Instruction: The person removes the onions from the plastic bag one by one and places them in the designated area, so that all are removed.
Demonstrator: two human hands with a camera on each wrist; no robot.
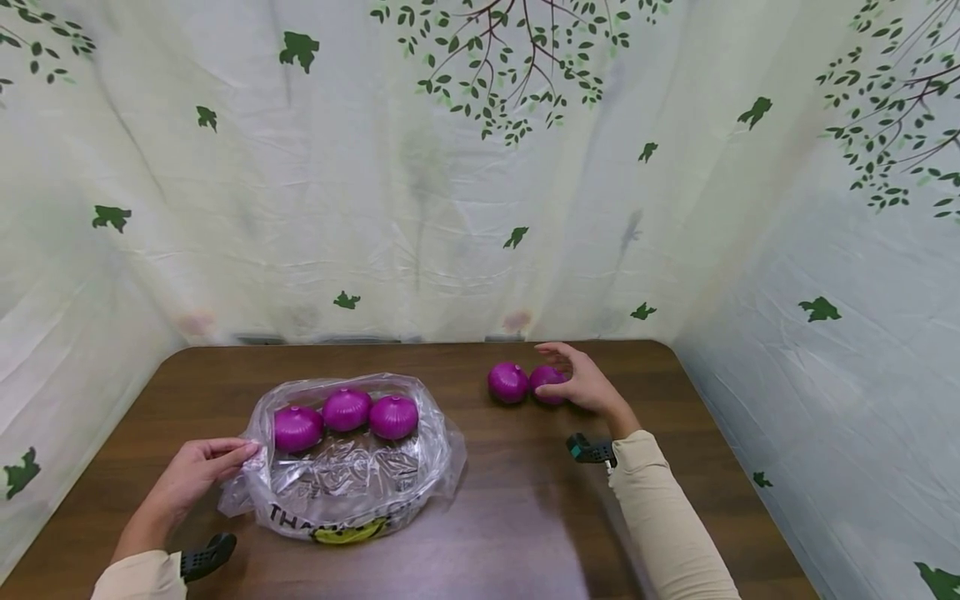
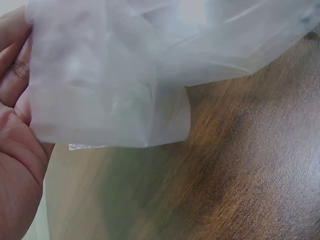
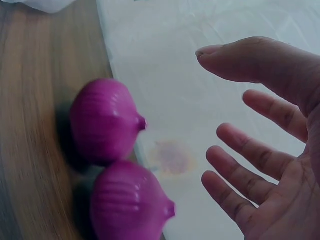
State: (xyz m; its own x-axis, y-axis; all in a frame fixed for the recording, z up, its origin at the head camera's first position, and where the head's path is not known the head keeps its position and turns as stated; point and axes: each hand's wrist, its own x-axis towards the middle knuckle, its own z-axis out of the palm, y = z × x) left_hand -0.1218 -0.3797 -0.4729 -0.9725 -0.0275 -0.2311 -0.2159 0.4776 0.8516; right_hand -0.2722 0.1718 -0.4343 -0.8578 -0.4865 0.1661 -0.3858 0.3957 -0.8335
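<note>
A clear plastic bag (image 1: 442,458) with dark lettering and a yellow print lies with its mouth spread on the table. Inside, along its far side, sit three purple onions (image 1: 347,409). My left hand (image 1: 187,475) pinches the bag's left rim between thumb and fingers; the left wrist view shows the whitish plastic (image 2: 110,90) beside the palm. At the back right, two more onions stand side by side, a left one (image 1: 507,382) and a right one (image 1: 546,384). My right hand (image 1: 585,382) hovers over the right one, thumb and fingers spread apart, not gripping it.
A brown wooden table (image 1: 495,533) carries everything. Pale curtains (image 1: 420,208) printed with green leaves hang behind the table and along both sides. Each wrist wears a dark band-mounted device, such as the right one (image 1: 590,450).
</note>
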